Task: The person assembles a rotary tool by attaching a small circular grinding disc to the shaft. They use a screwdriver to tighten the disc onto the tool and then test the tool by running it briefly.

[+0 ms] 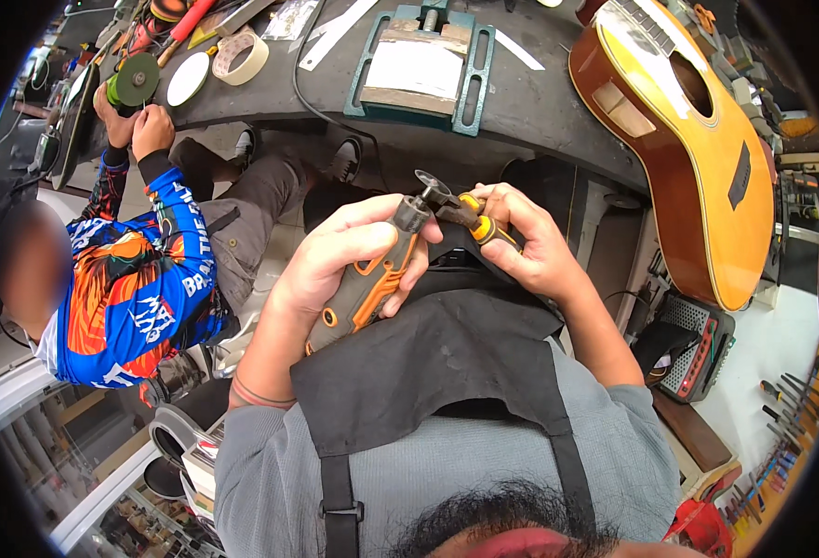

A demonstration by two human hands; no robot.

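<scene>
My left hand (339,246) is wrapped round a grey and orange rotary tool (363,296), whose nose points up and away from me. A small dark round disc (434,189) is fitted at its tip. In my right hand (541,249) I grip pliers with yellow and black handles (493,232). Their dark jaws point left, close beside the disc; whether they touch it I cannot tell. Both tools are held in front of my black apron (428,367), off the workbench (539,112).
A green vise (409,107) sits on the bench ahead. At the right stands an acoustic guitar (702,158). A tape roll (240,58) lies at the left, near a co-worker (153,279) holding a green tool with a round disc (134,82). A dark cable (299,79) crosses the bench edge.
</scene>
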